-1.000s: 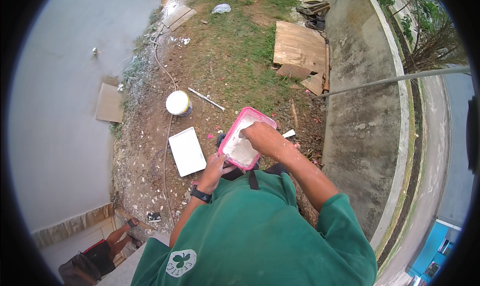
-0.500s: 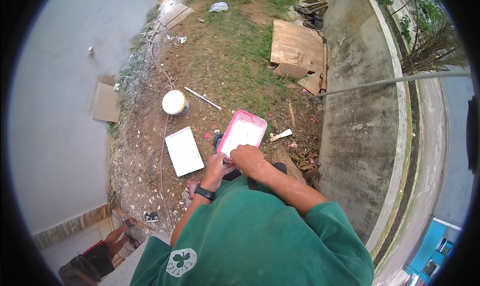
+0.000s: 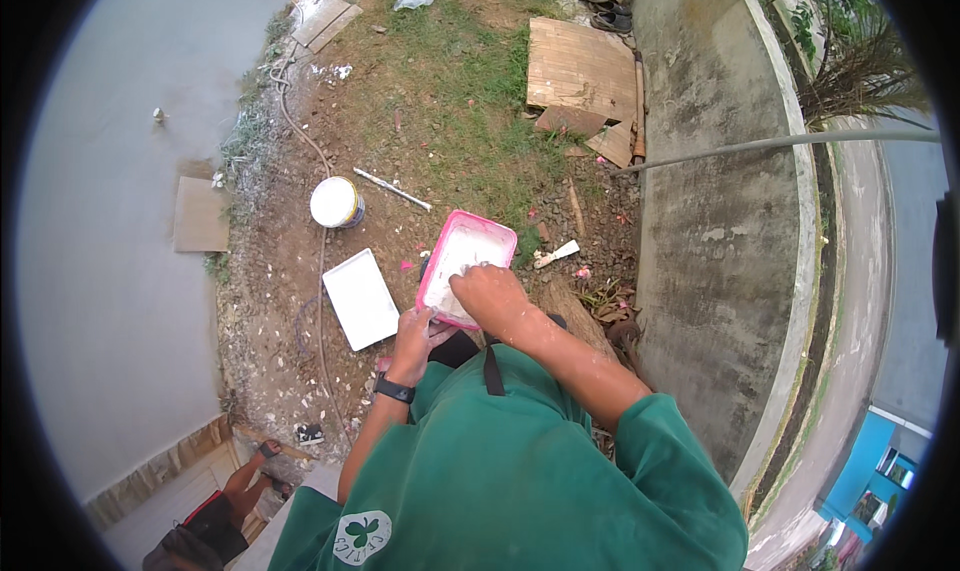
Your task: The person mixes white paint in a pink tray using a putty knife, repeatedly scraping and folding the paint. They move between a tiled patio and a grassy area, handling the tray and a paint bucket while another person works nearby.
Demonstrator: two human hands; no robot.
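The left hand [image 3: 411, 343] is clamped on the near left corner of a pink tub [image 3: 436, 256], its thumb over the rim. The tub sits in front of the person's waist, tilted in view, with a white substance [image 3: 482, 243] spread across its inside. The right hand [image 3: 492, 297] is over the tub's near half, fingers curled down toward the white substance — their tips are hidden, so I cannot tell whether they are together or closed on something.

Left of the tub, a white tray [image 3: 361, 299] lies on the ground, near but apart from it. Beyond the tray stands a bucket [image 3: 333, 203] with a white top, and a pale stick [image 3: 392, 188] lies just beside that. To the tub's right — well clear of both hands — lies a white-bladed scraper [image 3: 558, 254].
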